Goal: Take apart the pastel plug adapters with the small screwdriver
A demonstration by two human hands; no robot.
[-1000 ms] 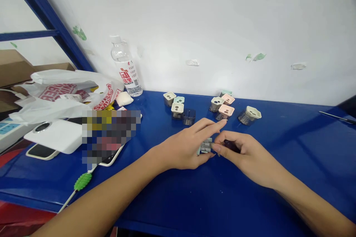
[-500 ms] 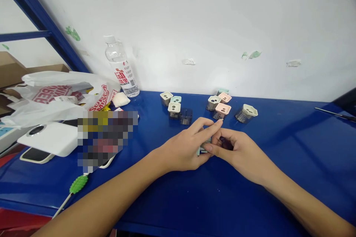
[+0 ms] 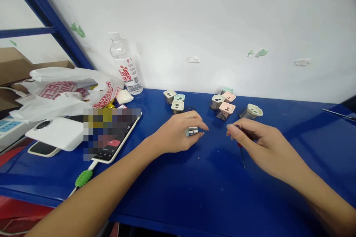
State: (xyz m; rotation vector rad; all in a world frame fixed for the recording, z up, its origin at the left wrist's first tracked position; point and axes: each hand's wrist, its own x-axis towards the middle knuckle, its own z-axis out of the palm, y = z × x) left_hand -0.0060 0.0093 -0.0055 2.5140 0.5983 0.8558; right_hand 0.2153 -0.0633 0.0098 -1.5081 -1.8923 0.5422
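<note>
In our left hand (image 3: 178, 131) we pinch the metal sharpener piece (image 3: 193, 131) between thumb and fingers, its bare end facing our other grip. Our right hand (image 3: 260, 144), well apart from it, curls around a screwdriver (image 3: 243, 157) whose thin shaft points down below the fingers. Beyond both grips sit pink-topped sharpeners (image 3: 227, 109), and a tiny bit (image 3: 198, 157) lies nearer us, below the left fingertips.

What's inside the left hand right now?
The left hand holds a silver metal sharpener block with pale green plastic at its palm end; whatever lies deeper in the grasp is covered.
</note>
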